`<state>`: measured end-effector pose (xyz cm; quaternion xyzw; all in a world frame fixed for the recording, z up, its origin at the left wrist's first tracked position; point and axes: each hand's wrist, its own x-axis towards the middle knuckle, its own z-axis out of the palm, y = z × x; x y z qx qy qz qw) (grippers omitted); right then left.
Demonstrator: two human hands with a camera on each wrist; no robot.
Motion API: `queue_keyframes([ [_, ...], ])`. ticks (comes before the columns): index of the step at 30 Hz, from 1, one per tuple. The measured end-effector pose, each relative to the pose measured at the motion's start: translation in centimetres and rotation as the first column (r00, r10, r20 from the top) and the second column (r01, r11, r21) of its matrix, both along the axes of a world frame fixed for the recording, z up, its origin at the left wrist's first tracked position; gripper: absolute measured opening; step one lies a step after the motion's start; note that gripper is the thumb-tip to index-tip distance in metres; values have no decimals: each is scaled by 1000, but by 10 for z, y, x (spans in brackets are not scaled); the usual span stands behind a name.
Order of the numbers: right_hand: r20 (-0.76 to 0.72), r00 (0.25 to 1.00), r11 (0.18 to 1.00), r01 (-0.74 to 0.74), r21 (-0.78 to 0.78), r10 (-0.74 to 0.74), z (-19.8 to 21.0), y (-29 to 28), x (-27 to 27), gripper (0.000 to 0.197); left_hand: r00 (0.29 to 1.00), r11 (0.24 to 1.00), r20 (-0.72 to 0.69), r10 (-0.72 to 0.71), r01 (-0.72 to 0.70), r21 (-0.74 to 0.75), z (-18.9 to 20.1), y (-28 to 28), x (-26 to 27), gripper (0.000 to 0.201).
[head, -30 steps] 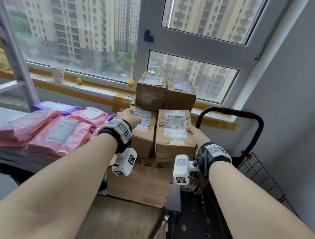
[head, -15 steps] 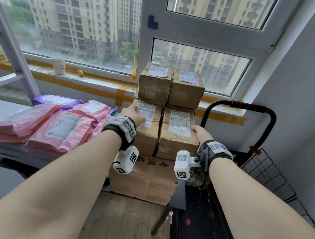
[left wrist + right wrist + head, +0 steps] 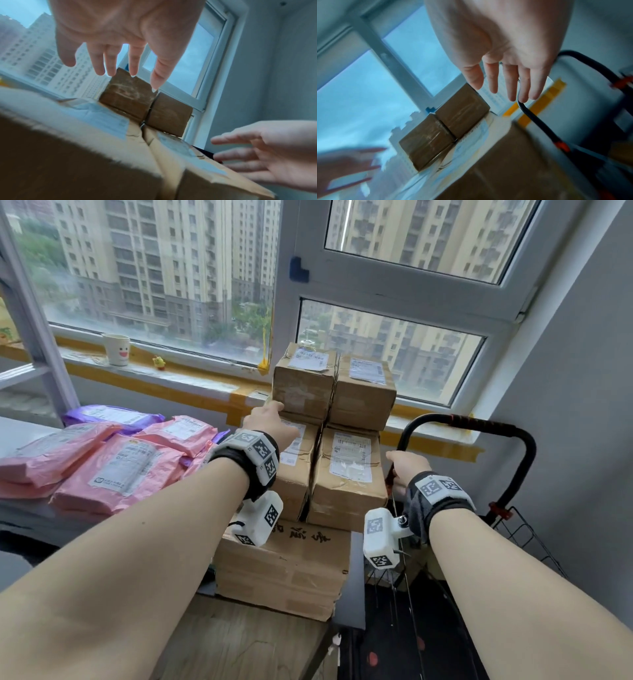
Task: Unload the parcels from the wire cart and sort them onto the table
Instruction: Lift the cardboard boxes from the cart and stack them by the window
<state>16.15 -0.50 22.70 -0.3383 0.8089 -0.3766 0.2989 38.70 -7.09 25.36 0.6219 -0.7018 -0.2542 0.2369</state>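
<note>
Five brown boxes (image 3: 346,474) stand stacked, four pink mailers (image 3: 116,467) beside; both hands (image 3: 270,421) spread, holding nothing.

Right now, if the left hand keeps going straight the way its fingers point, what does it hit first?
Most likely the near face of the top-left cardboard box. The left hand is open, fingertips pointing at it; whether they already touch is unclear.
</note>
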Motion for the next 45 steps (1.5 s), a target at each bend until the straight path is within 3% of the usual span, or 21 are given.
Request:
queue_keyframes([
  [3, -209, 977, 999, -40, -30, 32, 23, 13, 1, 35, 997, 995, 25, -71, 72, -73, 15, 9, -13, 63],
  [9, -488, 866, 993, -115, 20, 110, 49, 52, 10, 38, 945, 925, 119, -303, 322, -201, 31, 40, -62, 46],
  [16, -653, 739, 983, -76, 164, 166, 60, 108, -15, 40, 842, 809, 174, -511, 539, -234, 29, 86, -121, 44],
  [27, -722, 671, 963, 48, 266, 166, 30, 170, -113, 46, 710, 741, 416, -568, 661, -119, 6, 140, -219, 46],
  [35, -649, 735, 958, -4, 286, 197, -15, 209, -232, 47, 646, 750, 520, -559, 661, -17, -27, 179, -336, 46],
  [40, -589, 770, 952, -74, 296, 243, -41, 224, -312, 44, 675, 789, 492, -550, 614, 40, -49, 195, -412, 46],
  [45, -504, 813, 937, -133, 324, 290, -71, 212, -365, 43, 724, 852, 486, -490, 517, 88, -75, 183, -437, 46],
])
